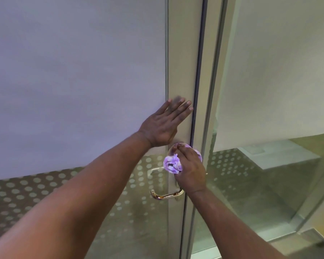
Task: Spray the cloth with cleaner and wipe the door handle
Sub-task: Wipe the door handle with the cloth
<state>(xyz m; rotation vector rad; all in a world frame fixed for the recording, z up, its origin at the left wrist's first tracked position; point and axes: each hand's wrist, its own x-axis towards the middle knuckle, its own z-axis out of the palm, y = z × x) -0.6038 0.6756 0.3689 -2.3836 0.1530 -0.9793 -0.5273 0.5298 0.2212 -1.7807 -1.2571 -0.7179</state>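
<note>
A shiny metal lever door handle [165, 195] sticks out to the left from the pale metal door frame [183, 62]. My right hand [190, 169] is closed around a bunched purple cloth [171, 164] and presses it against the frame just above the handle. My left hand [164, 124] lies flat with fingers spread on the frame, higher up and slightly to the left. No spray bottle is in view.
The glass door panel [73, 81] on the left is frosted above, with a dotted band [36, 189] lower down. A second glass panel [269, 90] stands to the right. Through it I see a floor and a low ledge [281, 156].
</note>
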